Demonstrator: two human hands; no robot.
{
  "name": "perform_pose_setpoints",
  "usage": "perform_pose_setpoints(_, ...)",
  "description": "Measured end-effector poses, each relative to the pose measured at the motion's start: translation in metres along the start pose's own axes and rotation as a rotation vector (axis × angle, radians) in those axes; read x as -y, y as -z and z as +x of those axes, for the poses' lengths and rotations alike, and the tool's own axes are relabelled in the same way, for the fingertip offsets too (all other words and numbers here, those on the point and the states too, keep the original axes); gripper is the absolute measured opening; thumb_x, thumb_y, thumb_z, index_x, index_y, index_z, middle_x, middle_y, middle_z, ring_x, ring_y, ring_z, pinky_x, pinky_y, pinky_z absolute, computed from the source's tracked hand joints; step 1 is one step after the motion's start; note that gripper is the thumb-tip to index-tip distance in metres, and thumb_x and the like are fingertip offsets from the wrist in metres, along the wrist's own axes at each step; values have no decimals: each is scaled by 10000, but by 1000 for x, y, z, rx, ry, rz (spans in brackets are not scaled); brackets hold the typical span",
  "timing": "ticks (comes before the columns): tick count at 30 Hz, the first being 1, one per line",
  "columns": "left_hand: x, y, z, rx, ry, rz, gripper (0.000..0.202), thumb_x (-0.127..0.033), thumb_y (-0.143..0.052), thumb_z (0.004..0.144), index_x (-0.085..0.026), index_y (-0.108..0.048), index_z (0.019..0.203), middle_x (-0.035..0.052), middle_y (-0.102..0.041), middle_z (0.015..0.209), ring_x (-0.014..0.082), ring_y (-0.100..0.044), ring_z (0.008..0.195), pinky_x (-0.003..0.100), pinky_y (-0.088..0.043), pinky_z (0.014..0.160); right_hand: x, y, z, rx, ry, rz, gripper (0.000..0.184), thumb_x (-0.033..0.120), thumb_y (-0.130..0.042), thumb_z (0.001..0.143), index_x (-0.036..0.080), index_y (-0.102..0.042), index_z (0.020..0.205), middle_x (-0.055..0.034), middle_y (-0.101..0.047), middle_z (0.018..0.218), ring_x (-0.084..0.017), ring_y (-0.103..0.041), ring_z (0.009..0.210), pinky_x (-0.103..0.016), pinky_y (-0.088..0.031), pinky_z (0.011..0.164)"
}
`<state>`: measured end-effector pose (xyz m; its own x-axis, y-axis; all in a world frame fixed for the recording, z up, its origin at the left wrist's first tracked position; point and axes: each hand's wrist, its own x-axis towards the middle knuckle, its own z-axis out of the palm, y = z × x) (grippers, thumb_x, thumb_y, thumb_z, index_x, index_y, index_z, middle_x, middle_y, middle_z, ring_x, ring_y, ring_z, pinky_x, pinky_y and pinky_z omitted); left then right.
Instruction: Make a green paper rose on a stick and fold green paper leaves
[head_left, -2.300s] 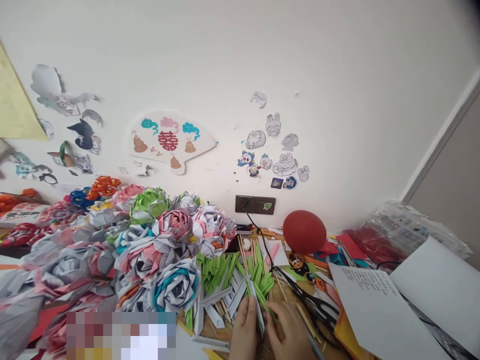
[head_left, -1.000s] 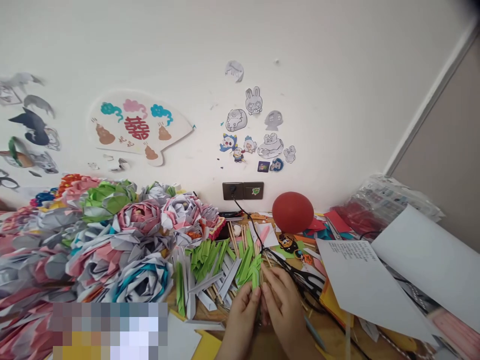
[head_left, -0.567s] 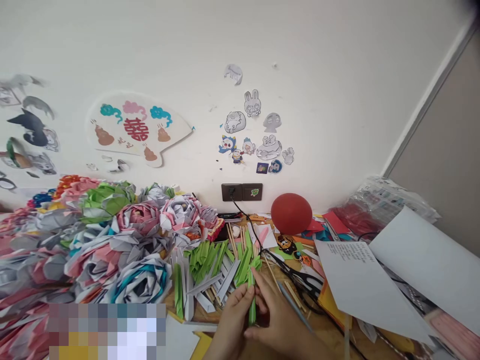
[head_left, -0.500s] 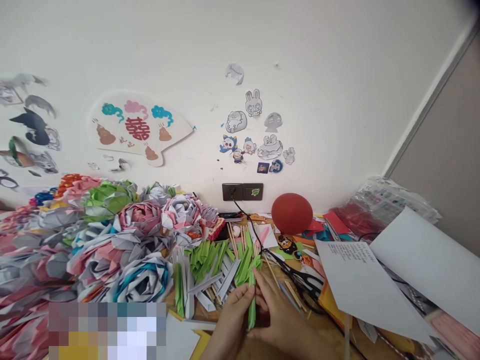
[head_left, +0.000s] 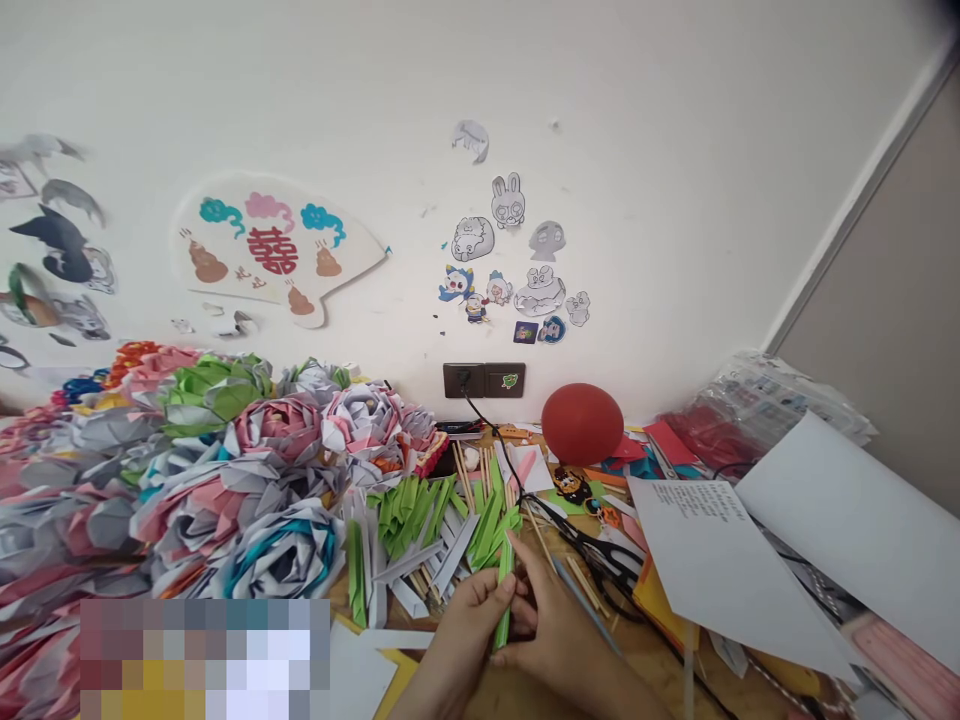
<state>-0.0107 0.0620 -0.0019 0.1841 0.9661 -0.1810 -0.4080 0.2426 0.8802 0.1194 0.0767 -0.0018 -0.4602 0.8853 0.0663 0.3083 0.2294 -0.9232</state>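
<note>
A narrow folded green paper strip (head_left: 505,590) stands nearly upright between my two hands at the front middle of the table. My left hand (head_left: 474,615) pinches it partway down, thumb along its face. From the other side my right hand (head_left: 551,610) grips it, with the index finger near the top end and the thumb by the bottom end. Some of the fingers behind the strip are hidden. Just beyond lie more folded green strips (head_left: 412,515) in a heap, mixed with white folded strips (head_left: 454,555).
Many folded paper flowers (head_left: 281,550) crowd the left side. Black-handled scissors (head_left: 611,560), a black cable (head_left: 510,465) and wooden sticks (head_left: 589,588) lie right of the heap. A red balloon (head_left: 583,424) rests by the wall; a written sheet (head_left: 739,575) covers the right.
The green strip leans slightly more to the right at its top, with both hands still on it. The whole view has shifted a little; other things stay in place.
</note>
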Motion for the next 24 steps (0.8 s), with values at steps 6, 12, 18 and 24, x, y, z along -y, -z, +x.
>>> perform_pose_setpoints(6,4,2,2,14,-47,95,437,-559,-676,696,-137,-594,616,-5,-617,490,106,-523,469,213,-377,527,-12,2,2,-33,162,264,856,430,-748,635,222,-368,1374,-137,-525,1288,-297,-489,1180,-427,-396,962)
perform_pose_setpoints(12,14,1,9,83,-61,215,500,-631,-672,637,-164,-512,552,-87,-434,362,49,-288,314,210,-190,387,-11,8,9,-358,92,51,288,444,-494,818,181,-608,790,-55,-619,759,-206,-581,735,-305,-449,687)
perform_pose_setpoints(18,13,-3,5,89,-35,214,523,-683,-589,675,-170,-508,618,-104,-384,404,44,-221,347,217,-154,399,-8,1,9,-363,86,12,336,417,-412,838,217,-371,571,38,-410,554,-133,-422,543,-243,-333,524)
perform_pose_setpoints(24,4,-5,-3,136,9,170,514,-666,-571,708,-165,-503,616,-56,-468,452,59,-349,371,209,-243,410,-8,2,9,-271,113,100,370,447,-442,827,214,-364,551,52,-374,536,-121,-393,533,-238,-312,525)
